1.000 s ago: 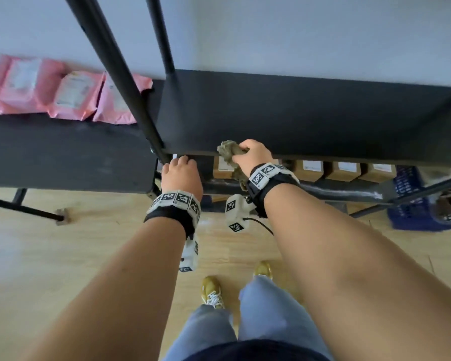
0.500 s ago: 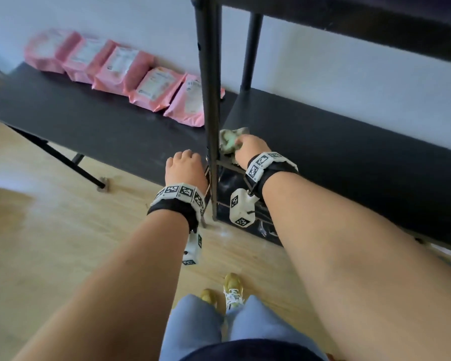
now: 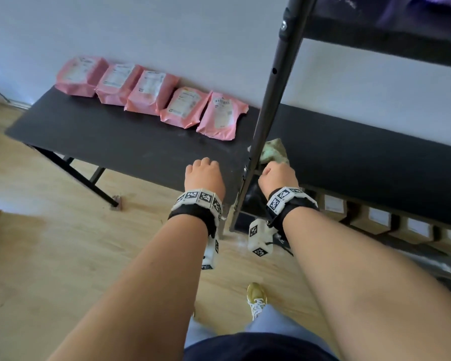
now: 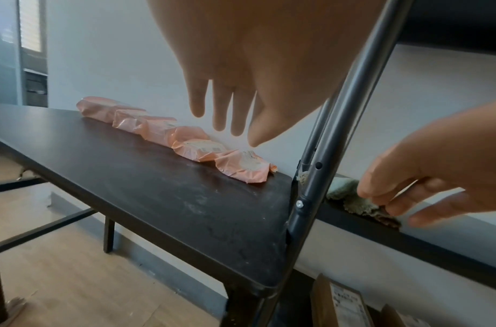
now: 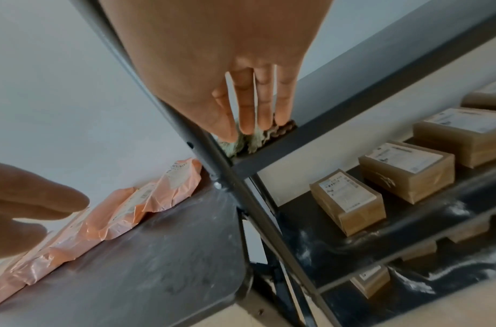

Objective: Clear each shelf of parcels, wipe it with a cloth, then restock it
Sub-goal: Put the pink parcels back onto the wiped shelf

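Observation:
A crumpled green cloth lies on the left front corner of the bare black shelf, just behind the grey upright post. My right hand rests on the cloth; its fingers are nearly straight, tips on the fabric, thumb apart. My left hand hovers over the near edge of the black table, fingers straight and holding nothing. Several pink parcels lie in a row along the wall on that table, the nearest one beside the post.
Brown boxes with white labels stand in a row on the lower shelf, and more sit on the tier below. A higher dark shelf overhangs at the top right. Wooden floor lies under the table. My feet are near the rack's base.
My view swung left to take in the table and pink parcels. My right hand carried the cloth along the shelf's front edge to its left corner. My left hand moved over the table edge.

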The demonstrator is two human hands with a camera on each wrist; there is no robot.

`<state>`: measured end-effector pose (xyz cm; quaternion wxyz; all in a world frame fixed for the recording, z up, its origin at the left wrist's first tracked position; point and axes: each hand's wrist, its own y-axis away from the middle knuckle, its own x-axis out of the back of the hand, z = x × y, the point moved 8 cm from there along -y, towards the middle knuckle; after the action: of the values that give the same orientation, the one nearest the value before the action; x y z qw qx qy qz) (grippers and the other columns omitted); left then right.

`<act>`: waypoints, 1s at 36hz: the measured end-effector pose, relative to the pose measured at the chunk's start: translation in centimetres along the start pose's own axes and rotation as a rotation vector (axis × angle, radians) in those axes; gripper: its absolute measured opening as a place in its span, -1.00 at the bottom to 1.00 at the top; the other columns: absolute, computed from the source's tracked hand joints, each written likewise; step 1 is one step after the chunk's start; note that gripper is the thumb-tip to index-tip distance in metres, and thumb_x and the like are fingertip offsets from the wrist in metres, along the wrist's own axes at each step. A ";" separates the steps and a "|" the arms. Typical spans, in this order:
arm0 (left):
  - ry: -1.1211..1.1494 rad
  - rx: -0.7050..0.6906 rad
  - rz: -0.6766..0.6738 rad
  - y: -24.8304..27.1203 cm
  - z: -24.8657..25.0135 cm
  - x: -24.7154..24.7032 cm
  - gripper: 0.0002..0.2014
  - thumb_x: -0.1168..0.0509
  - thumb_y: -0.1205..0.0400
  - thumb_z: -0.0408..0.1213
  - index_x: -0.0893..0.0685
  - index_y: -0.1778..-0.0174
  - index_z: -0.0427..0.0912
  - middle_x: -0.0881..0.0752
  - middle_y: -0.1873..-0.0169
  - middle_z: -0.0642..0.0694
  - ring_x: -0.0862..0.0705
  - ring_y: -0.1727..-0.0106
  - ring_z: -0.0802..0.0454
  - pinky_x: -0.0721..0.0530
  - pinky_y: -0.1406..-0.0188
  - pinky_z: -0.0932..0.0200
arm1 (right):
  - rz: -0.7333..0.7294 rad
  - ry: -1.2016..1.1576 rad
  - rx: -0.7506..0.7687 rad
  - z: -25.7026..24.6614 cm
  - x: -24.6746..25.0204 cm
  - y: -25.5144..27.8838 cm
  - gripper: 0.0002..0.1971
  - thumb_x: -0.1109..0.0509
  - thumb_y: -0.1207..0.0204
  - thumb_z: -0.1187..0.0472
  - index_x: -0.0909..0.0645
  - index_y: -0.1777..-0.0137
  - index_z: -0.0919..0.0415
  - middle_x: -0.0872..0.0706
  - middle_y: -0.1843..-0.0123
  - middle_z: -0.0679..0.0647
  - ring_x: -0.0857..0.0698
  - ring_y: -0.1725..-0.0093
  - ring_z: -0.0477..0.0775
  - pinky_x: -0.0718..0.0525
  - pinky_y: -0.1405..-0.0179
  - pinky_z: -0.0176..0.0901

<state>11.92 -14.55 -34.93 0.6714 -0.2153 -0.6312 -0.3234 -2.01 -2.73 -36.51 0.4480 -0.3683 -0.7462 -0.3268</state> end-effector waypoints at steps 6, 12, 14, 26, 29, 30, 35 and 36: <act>-0.032 -0.078 -0.031 0.7 -5.5 0.5 -0.58 -0.18 -0.57 -0.35 -0.47 -0.38 -0.16 -0.50 -0.36 -0.11 -0.43 -0.42 -0.12 -0.40 -0.44 -0.04 | -0.086 -0.063 -0.064 -4.0 -3.4 2.9 -0.76 -0.26 -0.53 0.27 -0.70 -0.10 0.12 -0.71 -0.16 0.17 -0.67 -0.18 0.26 -0.56 0.00 -0.16; 0.004 -0.086 -0.059 0.7 -10.2 1.2 -0.57 -0.15 -0.59 -0.39 -0.44 -0.42 -0.17 -0.44 -0.43 -0.11 -0.40 -0.45 -0.11 -0.43 -0.42 -0.02 | -0.105 -0.130 -0.044 -8.1 -5.6 3.9 -0.69 -0.25 -0.52 0.29 -0.72 -0.17 0.06 -0.71 -0.23 0.13 -0.68 -0.19 0.22 -0.64 -0.09 -0.10; 0.013 -0.088 -0.067 0.1 -11.3 1.3 -0.57 -0.14 -0.59 -0.40 -0.44 -0.42 -0.17 -0.43 -0.44 -0.11 -0.40 -0.45 -0.10 -0.44 -0.40 0.00 | -0.112 -0.127 -0.039 -9.3 -6.0 3.4 -0.68 -0.25 -0.54 0.29 -0.70 -0.21 0.07 -0.70 -0.23 0.14 -0.68 -0.18 0.22 -0.64 -0.09 -0.10; 0.103 -0.054 -0.117 -9.7 -12.4 1.8 -0.53 -0.12 -0.60 -0.43 -0.41 -0.47 -0.16 -0.40 -0.47 -0.07 -0.37 -0.47 -0.09 -0.45 -0.33 0.01 | -0.108 -0.080 -0.084 -13.5 -7.1 -6.1 -0.55 -0.20 -0.60 0.25 -0.40 -0.51 0.13 -0.50 -0.38 0.23 -0.56 -0.33 0.29 -0.56 -0.15 0.02; 0.131 -0.069 -0.158 -13.0 -11.5 1.3 -0.56 -0.14 -0.62 -0.41 -0.43 -0.45 -0.17 -0.43 -0.44 -0.08 -0.39 -0.45 -0.09 -0.47 -0.30 0.00 | -0.098 -0.061 -0.117 -13.8 -7.1 -9.0 -0.58 -0.21 -0.61 0.25 -0.41 -0.47 0.18 -0.50 -0.34 0.25 -0.55 -0.31 0.30 -0.54 -0.09 0.01; 0.144 -0.073 -0.172 -14.1 -11.2 1.0 -0.57 -0.14 -0.63 -0.41 -0.43 -0.45 -0.18 -0.44 -0.43 -0.10 -0.40 -0.44 -0.09 -0.47 -0.30 -0.01 | -0.088 -0.062 -0.130 -13.8 -7.1 -10.0 -0.61 -0.21 -0.60 0.26 -0.44 -0.43 0.18 -0.51 -0.32 0.25 -0.55 -0.30 0.30 -0.55 -0.10 0.03; 0.180 -0.092 -0.256 -19.0 -9.2 -0.1 -0.57 -0.15 -0.63 -0.43 -0.41 -0.46 -0.19 -0.50 -0.37 -0.16 -0.47 -0.38 -0.15 -0.51 -0.28 -0.03 | -0.090 -0.081 -0.190 -13.4 -7.6 -14.2 -0.53 -0.20 -0.58 0.30 -0.38 -0.50 0.18 -0.45 -0.37 0.27 -0.46 -0.39 0.31 -0.53 -0.23 0.12; 0.184 -0.099 -0.276 -19.8 -8.9 -0.5 -0.57 -0.14 -0.63 -0.45 -0.42 -0.45 -0.21 -0.50 -0.38 -0.16 -0.47 -0.38 -0.16 -0.53 -0.29 -0.04 | -0.088 -0.086 -0.201 -13.3 -7.7 -14.9 -0.51 -0.20 -0.57 0.31 -0.36 -0.53 0.19 -0.44 -0.39 0.28 -0.45 -0.40 0.31 -0.51 -0.26 0.11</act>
<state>4.22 -34.47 -38.71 0.6639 -0.1290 -0.5740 -0.4616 -6.42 -23.25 -40.72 0.3617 -0.3918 -0.7436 -0.4034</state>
